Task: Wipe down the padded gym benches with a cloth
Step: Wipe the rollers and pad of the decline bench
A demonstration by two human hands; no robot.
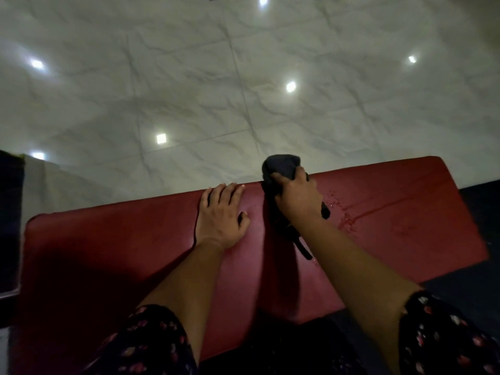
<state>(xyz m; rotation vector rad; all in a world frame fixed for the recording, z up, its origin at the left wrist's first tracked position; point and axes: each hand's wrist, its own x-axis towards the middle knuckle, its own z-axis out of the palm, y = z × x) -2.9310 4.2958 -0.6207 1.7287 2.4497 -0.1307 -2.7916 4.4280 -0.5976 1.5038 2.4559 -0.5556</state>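
Near the frame's centre, the right hand [296, 194] curled its fingers round a dark cloth [281, 169] at the far edge of the red padded bench [135, 239], a loose tail trailing toward the lower frame. Just beside it, the left hand [220, 215] lay flat, fingers straight, on the padding. The bench's long axis ran lower left to upper right, with droplets [346, 215] to the right.

Glossy marbled floor tiles [189, 77] reflecting lights [290, 86]
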